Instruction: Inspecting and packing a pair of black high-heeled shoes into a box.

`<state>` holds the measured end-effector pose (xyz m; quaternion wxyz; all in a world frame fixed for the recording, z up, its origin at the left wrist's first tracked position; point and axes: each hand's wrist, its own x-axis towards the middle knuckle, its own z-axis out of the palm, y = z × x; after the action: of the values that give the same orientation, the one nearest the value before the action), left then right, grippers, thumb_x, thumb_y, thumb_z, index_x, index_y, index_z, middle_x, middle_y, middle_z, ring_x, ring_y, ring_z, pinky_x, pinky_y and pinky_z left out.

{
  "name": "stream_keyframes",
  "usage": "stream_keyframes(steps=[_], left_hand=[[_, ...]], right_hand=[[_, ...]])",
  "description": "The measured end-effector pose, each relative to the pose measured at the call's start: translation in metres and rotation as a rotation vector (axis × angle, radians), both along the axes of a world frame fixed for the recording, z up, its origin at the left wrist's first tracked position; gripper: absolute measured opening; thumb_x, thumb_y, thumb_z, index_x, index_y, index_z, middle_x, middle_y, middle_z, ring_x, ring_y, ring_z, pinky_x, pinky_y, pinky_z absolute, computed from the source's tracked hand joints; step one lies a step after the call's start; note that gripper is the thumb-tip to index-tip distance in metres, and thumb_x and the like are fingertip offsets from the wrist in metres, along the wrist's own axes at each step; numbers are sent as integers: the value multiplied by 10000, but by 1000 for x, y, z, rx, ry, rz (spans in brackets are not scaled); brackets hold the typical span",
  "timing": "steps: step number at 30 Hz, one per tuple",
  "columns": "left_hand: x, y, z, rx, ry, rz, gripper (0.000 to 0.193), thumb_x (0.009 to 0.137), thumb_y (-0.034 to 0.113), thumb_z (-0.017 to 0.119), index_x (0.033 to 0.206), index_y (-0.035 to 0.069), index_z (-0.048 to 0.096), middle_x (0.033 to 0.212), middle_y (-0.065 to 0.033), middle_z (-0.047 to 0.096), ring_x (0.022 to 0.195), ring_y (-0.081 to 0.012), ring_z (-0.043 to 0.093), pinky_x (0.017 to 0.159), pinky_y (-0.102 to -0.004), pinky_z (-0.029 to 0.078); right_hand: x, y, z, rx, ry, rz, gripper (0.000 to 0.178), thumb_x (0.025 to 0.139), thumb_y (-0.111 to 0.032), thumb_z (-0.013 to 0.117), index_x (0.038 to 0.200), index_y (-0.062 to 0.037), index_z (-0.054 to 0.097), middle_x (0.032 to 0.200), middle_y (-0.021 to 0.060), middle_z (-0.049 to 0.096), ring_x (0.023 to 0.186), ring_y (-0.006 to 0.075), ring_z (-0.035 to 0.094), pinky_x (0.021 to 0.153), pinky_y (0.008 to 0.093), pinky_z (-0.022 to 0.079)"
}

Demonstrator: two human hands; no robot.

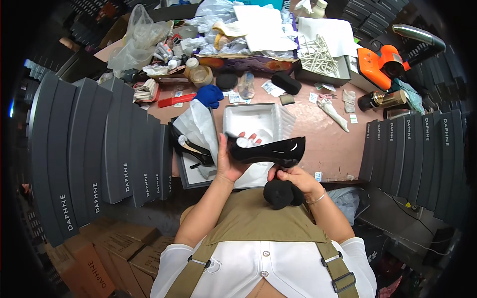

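My left hand [231, 166] is closed round the heel end of a glossy black high-heeled shoe [273, 151], held sideways above the table. Its fingertips show behind the shoe's opening. Just below the toe, my right hand [302, 182] is closed on a soft black wad [279, 194], cloth or sponge; its fingers are partly hidden. Beneath, an open grey shoebox [189, 182] holds a second black shoe [198, 150] beside white tissue paper [196, 121]. A white-lined box part [229, 110] lies behind the held shoe.
Rows of dark grey shoeboxes stand left [89, 149] and right [405, 144]. Along the back are a blue cloth [209, 96], a jar [201, 76], a box of white sticks [325, 79] and an orange tool [370, 67]. Brown cartons [114, 248] sit on the lower left.
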<state>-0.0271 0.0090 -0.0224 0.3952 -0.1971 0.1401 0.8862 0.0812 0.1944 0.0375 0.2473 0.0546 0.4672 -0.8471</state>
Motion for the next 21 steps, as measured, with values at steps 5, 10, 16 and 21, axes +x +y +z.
stream_keyframes(steps=[5,10,16,21], left_hand=[[5,2,16,-222,-26,179,522,804,510,669,1040,55,573,1001,-135,594,1021,-297,568,952,-457,442],[5,-3,35,-306,-24,224,378,859,448,634,955,88,567,958,-115,597,967,-263,568,901,-413,452],[5,-8,24,-433,107,361,316,893,369,597,1006,81,533,941,-97,606,947,-232,575,899,-378,440],[2,-8,31,-461,176,372,278,880,288,564,1046,71,516,937,-95,609,926,-221,584,872,-361,461]], right_hand=[[14,15,-19,-175,-193,-100,366,954,-353,515,996,0,602,910,19,617,775,80,601,702,217,488],[18,12,-31,-240,-267,-111,366,966,-328,499,1018,13,618,961,30,635,801,86,612,732,222,499],[22,48,-36,385,-81,-146,312,967,-269,505,1061,1,631,1022,43,646,947,107,582,846,245,455],[-18,134,-59,954,-55,-512,405,946,-280,525,1190,42,553,1170,130,607,1104,186,545,985,317,388]])
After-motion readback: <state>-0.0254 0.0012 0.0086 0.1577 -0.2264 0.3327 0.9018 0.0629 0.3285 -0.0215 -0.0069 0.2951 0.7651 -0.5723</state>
